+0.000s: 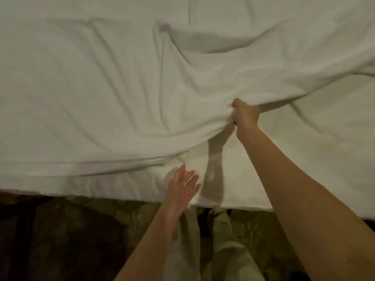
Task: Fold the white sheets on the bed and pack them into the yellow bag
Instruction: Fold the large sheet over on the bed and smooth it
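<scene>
The bed (334, 169) fills the upper frame, and the white sheet (101, 98) spreads rumpled across it. Your right hand (244, 114), centre right, has its fingers clenched round a bunched edge of the sheet, lifting it. Your left hand (183, 185), lower centre, lies flat on the bed's near edge, fingers straight.

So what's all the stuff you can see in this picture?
white sheet: one, white, spread and wrinkled over the bed, one edge bunched and lifted
under layer: one, white, bared on the bed beneath the lifted edge
floor: one, dark brown, patterned, below the bed's near edge
trousers: one pair, pale grey-green, bottom centre
left hand: one, fingers straight, at the bed's near edge
right hand: one, grip closed on the sheet's bunched edge
</scene>
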Motion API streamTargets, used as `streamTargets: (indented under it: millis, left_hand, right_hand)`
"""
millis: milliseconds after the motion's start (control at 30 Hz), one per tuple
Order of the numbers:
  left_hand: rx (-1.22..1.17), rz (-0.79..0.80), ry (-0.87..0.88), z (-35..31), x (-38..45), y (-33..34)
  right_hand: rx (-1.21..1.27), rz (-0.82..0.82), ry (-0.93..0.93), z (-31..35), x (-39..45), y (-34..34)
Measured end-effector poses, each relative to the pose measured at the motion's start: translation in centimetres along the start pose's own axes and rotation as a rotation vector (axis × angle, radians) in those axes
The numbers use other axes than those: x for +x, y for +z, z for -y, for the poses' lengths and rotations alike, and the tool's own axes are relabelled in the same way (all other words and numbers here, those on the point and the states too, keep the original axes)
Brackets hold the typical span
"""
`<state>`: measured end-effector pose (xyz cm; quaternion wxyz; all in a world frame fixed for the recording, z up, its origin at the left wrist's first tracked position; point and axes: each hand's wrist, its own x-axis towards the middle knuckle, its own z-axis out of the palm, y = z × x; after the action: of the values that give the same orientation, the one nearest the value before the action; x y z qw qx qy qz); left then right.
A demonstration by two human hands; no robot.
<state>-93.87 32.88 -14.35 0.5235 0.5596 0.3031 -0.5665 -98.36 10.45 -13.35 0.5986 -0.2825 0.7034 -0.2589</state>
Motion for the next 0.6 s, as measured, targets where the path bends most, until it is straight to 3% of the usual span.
streamTargets:
  millis: [67,133,267,400,467,600]
  left_hand:
    - [-0.324,0.035,0.051,-1.7,0.9,1.9]
    - [-0.439,0.049,0.176,-4.3,1.7,4.0]
    - [-0.453,0.089,0.208,-7.6,2.2,6.1]
    - [-0.355,0.101,0.120,-8.0,1.6,6.5]
    - [-0.287,0.080,0.088,-8.1,1.3,6.7]
    - [-0.231,0.084,0.046,-8.5,0.6,6.1]
  right_hand:
    - [-0.046,0.042,-0.025,1.1,-0.1,0.3]
    - [0.015,0.129,0.007,1.9,-0.4,0.0]
    - [0.322,0.331,0.116,2.5,-0.4,-0.5]
    - [0.371,0.382,0.175,1.7,-0.3,0.1]
    - [0.296,0.336,0.203,0.9,-0.3,0.9]
    - [0.291,0.090,0.370,-0.5,1.4,1.3]
